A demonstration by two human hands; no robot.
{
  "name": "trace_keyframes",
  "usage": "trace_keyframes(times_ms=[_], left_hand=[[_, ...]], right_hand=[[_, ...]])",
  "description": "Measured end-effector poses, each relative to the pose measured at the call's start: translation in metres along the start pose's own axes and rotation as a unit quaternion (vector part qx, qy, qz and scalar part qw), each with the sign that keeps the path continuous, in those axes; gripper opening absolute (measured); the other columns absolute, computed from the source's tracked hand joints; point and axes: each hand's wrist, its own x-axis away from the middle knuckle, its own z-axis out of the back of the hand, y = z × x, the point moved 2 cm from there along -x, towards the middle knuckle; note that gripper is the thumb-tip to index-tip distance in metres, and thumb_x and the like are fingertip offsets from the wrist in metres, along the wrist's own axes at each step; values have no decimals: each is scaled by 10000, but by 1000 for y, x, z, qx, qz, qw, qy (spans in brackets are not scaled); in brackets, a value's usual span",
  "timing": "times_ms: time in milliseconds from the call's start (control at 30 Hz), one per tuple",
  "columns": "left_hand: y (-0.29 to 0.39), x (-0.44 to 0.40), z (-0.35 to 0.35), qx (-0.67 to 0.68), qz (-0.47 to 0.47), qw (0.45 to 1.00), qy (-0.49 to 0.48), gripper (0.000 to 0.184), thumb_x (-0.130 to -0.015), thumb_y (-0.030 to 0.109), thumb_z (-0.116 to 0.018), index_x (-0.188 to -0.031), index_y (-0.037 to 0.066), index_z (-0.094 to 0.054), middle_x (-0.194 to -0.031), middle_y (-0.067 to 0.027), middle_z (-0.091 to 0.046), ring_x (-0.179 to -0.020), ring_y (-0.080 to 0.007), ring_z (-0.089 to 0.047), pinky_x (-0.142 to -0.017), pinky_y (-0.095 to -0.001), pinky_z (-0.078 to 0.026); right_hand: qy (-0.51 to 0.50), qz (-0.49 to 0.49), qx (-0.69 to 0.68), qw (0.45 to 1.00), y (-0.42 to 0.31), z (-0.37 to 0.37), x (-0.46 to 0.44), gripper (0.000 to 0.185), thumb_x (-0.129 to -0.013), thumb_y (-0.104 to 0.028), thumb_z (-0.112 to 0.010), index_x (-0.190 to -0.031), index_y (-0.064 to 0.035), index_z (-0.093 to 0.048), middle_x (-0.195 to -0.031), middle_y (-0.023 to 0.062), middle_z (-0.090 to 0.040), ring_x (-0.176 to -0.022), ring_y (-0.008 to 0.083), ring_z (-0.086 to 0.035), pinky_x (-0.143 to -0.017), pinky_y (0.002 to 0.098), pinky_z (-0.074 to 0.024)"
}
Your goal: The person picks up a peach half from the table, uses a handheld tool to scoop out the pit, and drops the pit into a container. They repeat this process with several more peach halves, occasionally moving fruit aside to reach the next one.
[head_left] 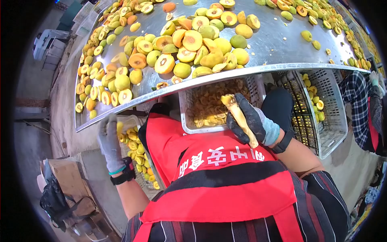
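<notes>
My right hand [258, 121], in a dark-palmed grey glove, is closed round a pale wooden-handled tool [240, 119]. Its upper end is smeared with yellow pulp, and any blade cannot be made out. Below that hand, a white crate [196, 130] holds brownish-orange fruit scraps [215, 101]. At the left, my left hand [108, 139], in a grey glove, has its fingers stretched out beside a crate of yellow fruit halves [139, 155]. A yellow piece [119, 127] shows right by its fingers. Many halved yellow stone fruits, peach-like [192, 40], are heaped on the metal table [270, 50].
The table's raised metal rim [225, 73] runs above both hands. Right of my knee stand crates [334, 117] with more fruit halves. Another person in a checked sleeve [358, 105] is at the far right. A cardboard box [68, 177] with a black bag [56, 199] lies lower left.
</notes>
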Motion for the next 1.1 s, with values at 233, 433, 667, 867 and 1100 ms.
trace_keyframes(times_ms=[233,433,667,867,1100], left_hand=[[96,-15,-111,-11,-170,979,-110,400,-791,101,-627,-1172,23,-533,-1093,-90,-581,-1004,-164,-537,-848,-290,-437],[136,-30,-219,-250,-176,907,-291,536,-778,419,-616,-1093,-3,-513,-918,-202,-612,-853,-312,-613,-742,-371,-476],[123,-25,-184,449,81,856,-244,302,-909,297,-473,-1049,30,-480,-832,-120,-611,-687,-223,-637,-543,-299,-555],[124,24,-167,622,152,720,-267,396,-929,360,-419,-1099,5,-453,-991,-110,-579,-893,-237,-604,-660,-297,-536],[96,36,-168,226,-173,943,-171,465,-959,355,-344,-1228,-20,-404,-1101,-133,-520,-1009,-187,-525,-876,-296,-433]], right_hand=[[37,-7,-39,999,1,-5,-10,619,-914,-555,-261,-793,-14,-537,-512,86,-454,-354,167,-408,-326,277,-336],[79,29,23,996,7,3,3,606,-909,-560,-269,-864,-20,-540,-511,93,-471,-365,180,-436,-324,297,-335],[113,78,115,984,-18,-20,8,493,-939,-458,-314,-891,-13,-521,-526,60,-473,-353,136,-422,-342,250,-350],[123,170,421,882,-42,-60,-16,304,-869,-340,-520,-959,-50,-528,-713,124,-561,-552,249,-572,-497,351,-463],[184,201,597,754,-34,-66,-25,322,-844,-335,-524,-924,-24,-533,-801,205,-561,-725,365,-584,-639,430,-470]])
